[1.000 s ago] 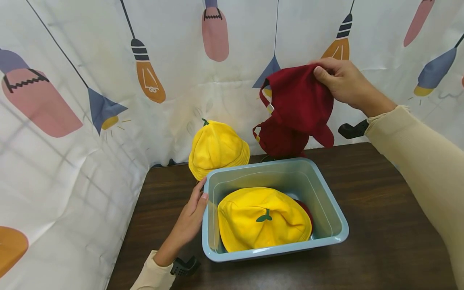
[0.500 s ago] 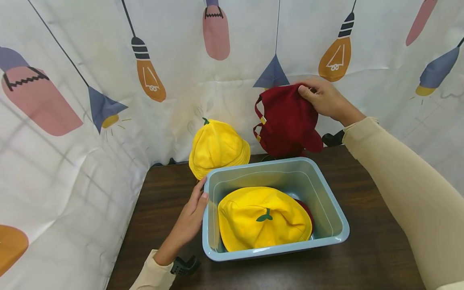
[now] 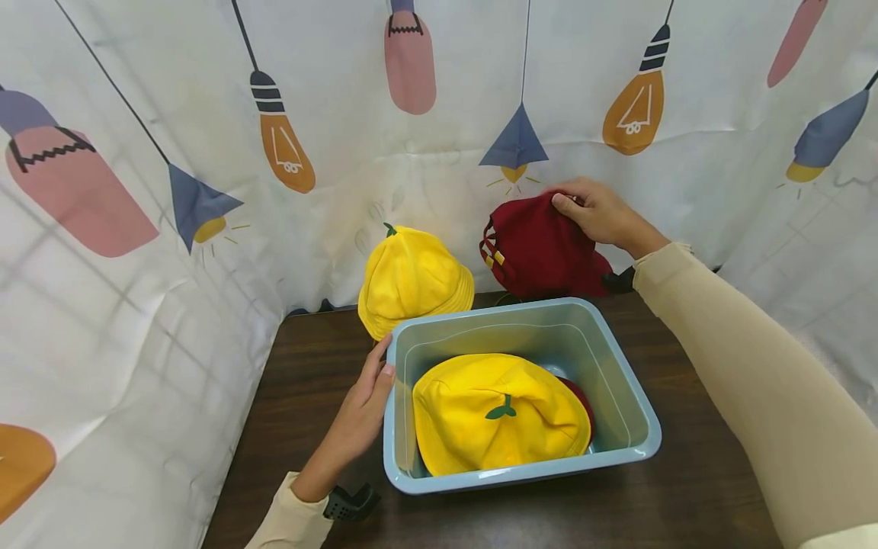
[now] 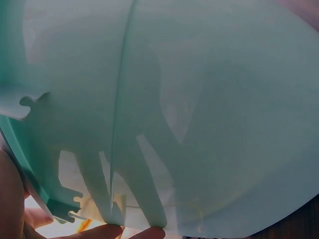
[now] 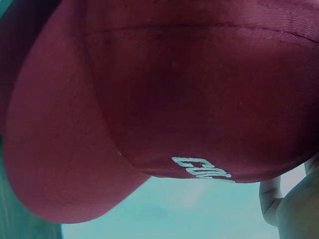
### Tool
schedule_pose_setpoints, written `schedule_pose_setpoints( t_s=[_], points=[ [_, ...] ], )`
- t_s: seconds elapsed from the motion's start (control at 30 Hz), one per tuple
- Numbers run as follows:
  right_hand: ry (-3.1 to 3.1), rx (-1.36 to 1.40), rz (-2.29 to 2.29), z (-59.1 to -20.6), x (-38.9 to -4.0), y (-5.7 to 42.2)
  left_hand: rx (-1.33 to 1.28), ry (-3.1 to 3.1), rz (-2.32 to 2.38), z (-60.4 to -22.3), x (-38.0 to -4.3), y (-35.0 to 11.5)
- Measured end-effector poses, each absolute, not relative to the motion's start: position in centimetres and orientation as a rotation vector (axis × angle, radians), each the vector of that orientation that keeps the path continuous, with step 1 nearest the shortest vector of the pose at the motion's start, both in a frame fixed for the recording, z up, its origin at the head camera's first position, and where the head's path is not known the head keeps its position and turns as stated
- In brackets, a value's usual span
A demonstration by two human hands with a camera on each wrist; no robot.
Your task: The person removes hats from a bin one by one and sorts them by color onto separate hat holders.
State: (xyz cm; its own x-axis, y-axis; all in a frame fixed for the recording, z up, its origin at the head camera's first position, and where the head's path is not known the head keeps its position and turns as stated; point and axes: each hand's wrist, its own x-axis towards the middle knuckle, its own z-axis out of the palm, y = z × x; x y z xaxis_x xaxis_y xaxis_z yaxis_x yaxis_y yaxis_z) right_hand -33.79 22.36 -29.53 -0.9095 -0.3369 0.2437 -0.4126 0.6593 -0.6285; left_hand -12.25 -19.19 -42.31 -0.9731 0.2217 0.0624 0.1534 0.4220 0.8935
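Observation:
My right hand (image 3: 597,213) pinches the crown of a dark red baseball cap (image 3: 538,240), low over a second red cap at the table's back edge. The second cap is almost wholly hidden; two back straps show side by side. In the right wrist view the cap (image 5: 189,94) shows its brim and pale lettering. My left hand (image 3: 360,412) rests against the left side of a light blue bin (image 3: 648,412), thumb at the rim; in the left wrist view fingertips (image 4: 153,233) touch its wall. Inside lies a yellow bucket hat (image 3: 473,427) with a green sprout, partly over something dark red.
Another yellow bucket hat (image 3: 411,278) stands upright behind the bin's left corner. A white curtain (image 3: 329,152) printed with lamps hangs right behind the dark wooden table (image 3: 514,518) and along its left side.
My right hand has lowered the red cap, moving it down and slightly left onto the other red cap, whose body is now covered. The left hand and bin have stayed put.

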Motion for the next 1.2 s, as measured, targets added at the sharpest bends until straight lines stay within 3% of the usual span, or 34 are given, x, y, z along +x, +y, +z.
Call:
schedule_pose_setpoints(
  t_s=[1.2],
  points=[
    [-2.833,0.545,1.253,-33.3,-33.9,23.0,0.358,2.584,1.624,-42.3,-12.3,-19.4]
  ],
)
